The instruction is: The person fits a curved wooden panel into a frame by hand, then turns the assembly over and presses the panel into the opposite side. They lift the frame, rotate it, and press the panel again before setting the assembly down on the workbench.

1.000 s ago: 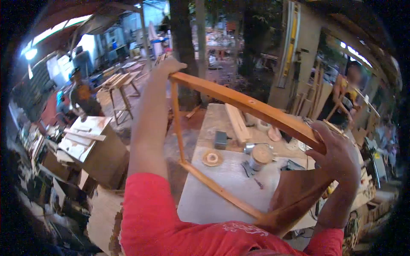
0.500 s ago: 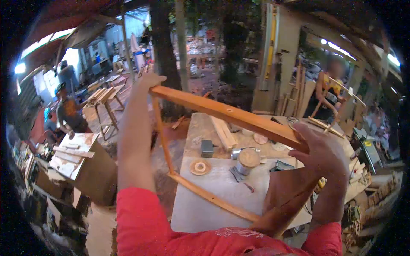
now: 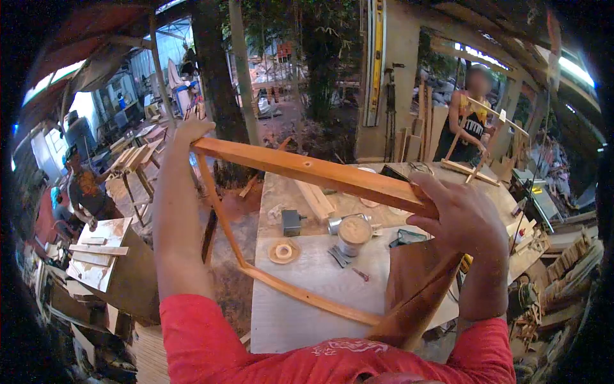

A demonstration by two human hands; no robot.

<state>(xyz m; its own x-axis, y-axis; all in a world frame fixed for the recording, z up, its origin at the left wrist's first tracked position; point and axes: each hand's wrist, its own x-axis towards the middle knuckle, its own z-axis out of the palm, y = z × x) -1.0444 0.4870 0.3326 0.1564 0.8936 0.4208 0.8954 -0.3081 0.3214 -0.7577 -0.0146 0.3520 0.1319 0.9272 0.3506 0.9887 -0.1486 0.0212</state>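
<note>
I hold up a wooden frame [image 3: 268, 157] by the two ends of its thick orange-brown top bar. My left hand [image 3: 195, 130] is closed over the bar's far left end; its fingertips are partly hidden. At the right end, my right hand [image 3: 462, 211] wraps around the bar, thumb beneath. A thin side piece and a curved lower rail hang below, and a broad brown panel [image 3: 416, 275] slants down toward my shirt. Beneath the frame, a worktable [image 3: 307, 326] carries an open can of light-brown paste [image 3: 354, 234], a round lid [image 3: 283, 251] and a small dark grey box [image 3: 291, 223].
Wood strips [image 3: 314, 198] lie at the table's far side. A person [image 3: 465, 121] stands beyond it, handling a wooden frame piece. Another person [image 3: 89, 192] is at the left, near a board-topped stand [image 3: 102, 253]. A yellow level [image 3: 378, 57] hangs on a post. Timber is stacked at right.
My view has turned slightly right, so the surroundings sit further left. The frame has shifted a little left in view, with both hands still gripping it.
</note>
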